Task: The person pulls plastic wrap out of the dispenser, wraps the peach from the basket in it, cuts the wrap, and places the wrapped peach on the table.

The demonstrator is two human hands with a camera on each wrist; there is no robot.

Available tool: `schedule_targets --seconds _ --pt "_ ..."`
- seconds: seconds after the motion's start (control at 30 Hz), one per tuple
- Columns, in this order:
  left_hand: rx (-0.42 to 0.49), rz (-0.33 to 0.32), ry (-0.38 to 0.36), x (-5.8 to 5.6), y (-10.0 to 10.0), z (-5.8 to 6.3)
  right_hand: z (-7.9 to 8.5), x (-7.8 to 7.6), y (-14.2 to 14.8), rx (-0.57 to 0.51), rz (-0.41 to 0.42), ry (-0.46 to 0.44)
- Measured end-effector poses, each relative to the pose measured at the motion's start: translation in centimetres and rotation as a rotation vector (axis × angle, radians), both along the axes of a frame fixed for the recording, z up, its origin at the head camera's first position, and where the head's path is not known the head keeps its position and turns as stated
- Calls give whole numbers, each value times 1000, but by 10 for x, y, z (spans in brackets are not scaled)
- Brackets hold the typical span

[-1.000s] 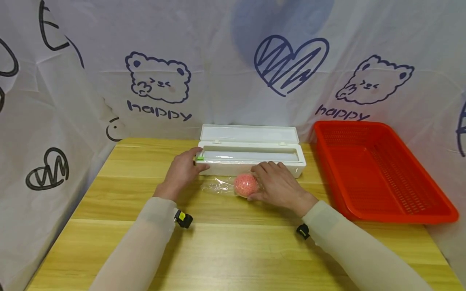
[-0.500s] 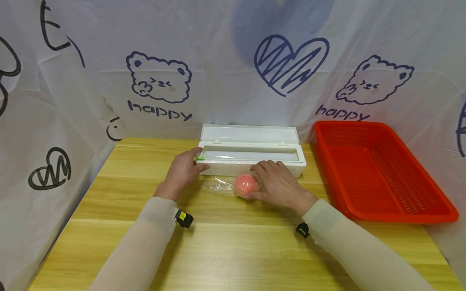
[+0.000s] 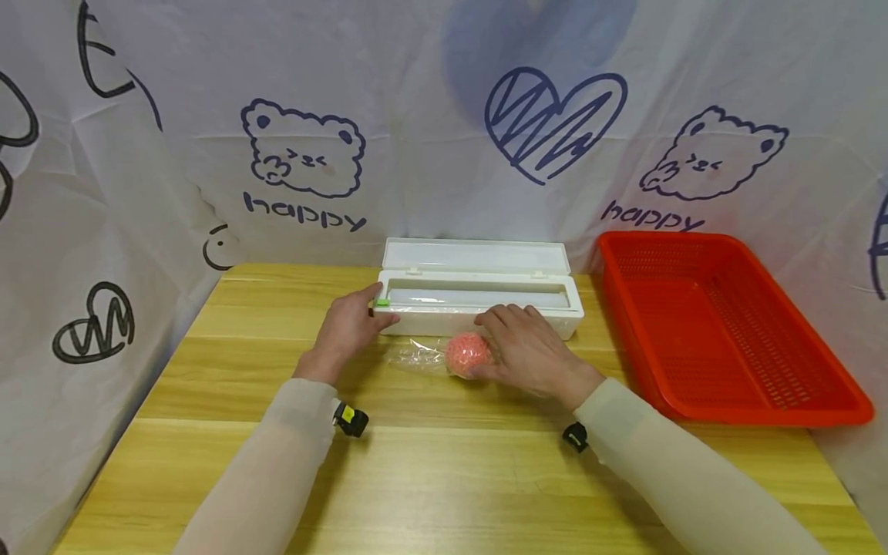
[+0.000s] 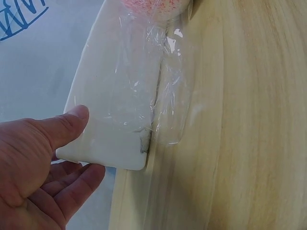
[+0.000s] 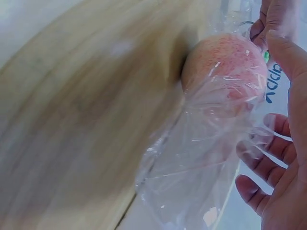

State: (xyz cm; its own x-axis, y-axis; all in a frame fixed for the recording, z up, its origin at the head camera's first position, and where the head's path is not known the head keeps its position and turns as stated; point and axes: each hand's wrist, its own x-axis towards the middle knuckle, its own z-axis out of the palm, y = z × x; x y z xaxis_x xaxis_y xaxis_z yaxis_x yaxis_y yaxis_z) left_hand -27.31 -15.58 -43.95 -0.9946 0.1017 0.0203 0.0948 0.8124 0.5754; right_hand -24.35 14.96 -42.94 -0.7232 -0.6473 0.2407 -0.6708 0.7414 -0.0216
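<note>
In the head view my left hand grips the left end of a long white cling film box, thumb on the front and fingers behind. A green slide cutter sits beside those fingertips. The box's lid is raised, and a film roll lies inside. My right hand holds a pink speckled ball against the box's front. Clear cling film covers the ball in the right wrist view. Loose film spreads beside the box in the left wrist view.
A red perforated plastic basket stands at the table's right side. Behind the wooden table hangs a white cloth with bear and heart drawings. A black wrist camera hangs at my left sleeve.
Hardly anything differs. The fingers of my right hand have shifted very slightly left around the ball; the left hand and the box stay in place.
</note>
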Motion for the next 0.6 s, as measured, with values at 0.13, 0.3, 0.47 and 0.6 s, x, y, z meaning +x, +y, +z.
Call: schedule_targets --seconds 0.13,0.3,0.47,0.6 --pt "-7 -1 15 0 0 0 5 -2 -4 -5 0 -7" --pt "7 8 19 0 0 0 14 -9 -13 -21 35 19" --pt "23 28 20 0 0 -2 26 -19 -33 -26 60 4" --pt "14 22 46 1 0 -3 34 -31 -56 -12 59 -45"
